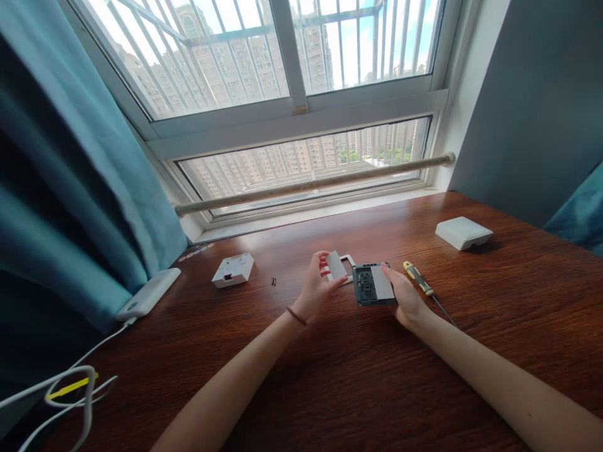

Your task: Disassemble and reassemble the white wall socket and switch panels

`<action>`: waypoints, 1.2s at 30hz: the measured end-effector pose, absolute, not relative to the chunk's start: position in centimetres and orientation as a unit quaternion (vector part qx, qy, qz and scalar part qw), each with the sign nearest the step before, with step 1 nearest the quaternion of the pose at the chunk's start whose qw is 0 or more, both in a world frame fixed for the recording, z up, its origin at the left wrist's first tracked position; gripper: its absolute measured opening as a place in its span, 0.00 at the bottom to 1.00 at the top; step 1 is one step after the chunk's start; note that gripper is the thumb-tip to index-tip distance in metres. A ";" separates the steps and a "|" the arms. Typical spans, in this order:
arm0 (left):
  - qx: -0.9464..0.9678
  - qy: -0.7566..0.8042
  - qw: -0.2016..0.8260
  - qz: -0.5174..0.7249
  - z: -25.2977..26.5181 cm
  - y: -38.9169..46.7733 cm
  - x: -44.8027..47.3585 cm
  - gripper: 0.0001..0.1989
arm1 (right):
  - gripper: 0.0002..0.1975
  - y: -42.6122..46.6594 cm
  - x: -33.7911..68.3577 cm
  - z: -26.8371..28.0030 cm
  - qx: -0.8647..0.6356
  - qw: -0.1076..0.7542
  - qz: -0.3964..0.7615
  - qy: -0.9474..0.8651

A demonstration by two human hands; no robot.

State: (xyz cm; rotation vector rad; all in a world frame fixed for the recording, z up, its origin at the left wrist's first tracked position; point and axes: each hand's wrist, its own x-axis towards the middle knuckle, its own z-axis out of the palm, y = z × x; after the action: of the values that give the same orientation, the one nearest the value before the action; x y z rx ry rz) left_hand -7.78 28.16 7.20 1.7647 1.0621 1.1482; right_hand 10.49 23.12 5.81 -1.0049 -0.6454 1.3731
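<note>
Between the thumb and fingers of my left hand [311, 282] is a white rectangular switch rocker [336, 266], held upright just left of the switch body. My right hand [409, 300] grips the dark grey wall switch body [363, 290] by its right side. One white rocker [382, 282] covers that body's right part, while dark mechanism shows on the left. A white switch frame [348, 259] lies on the table behind the two hands, partly hidden by them. To the right of my right hand rests a screwdriver [418, 279] with a yellow and grey handle.
Two small screws [274, 282] and a white square box [233, 270] lie left on the wooden table [264, 351]. Another white square piece [464, 232] sits far right. A white power strip-like block [149, 294] with a cable [101, 342] lies by the blue curtain [108, 157].
</note>
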 end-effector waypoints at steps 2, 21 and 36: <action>0.595 0.353 0.547 0.471 8.3 26.6 -8.1 0.31 | 0.14 23.0 10.3 5.6 -0.434 0.612 0.598 -0.283; 0.595 0.341 0.606 0.402 8.8 24.0 -8.5 0.20 | 0.13 21.2 8.7 6.6 -0.433 0.564 0.627 -0.318; 0.769 0.387 0.309 0.404 7.5 23.1 -7.9 0.18 | 0.14 20.1 8.2 6.7 -0.383 0.553 0.633 -0.383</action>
State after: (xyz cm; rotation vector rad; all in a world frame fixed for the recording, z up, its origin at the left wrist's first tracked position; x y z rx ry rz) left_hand -7.92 23.14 7.47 2.0306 1.0237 1.0684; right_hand 8.24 20.12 6.65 -0.9055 -0.9054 1.4970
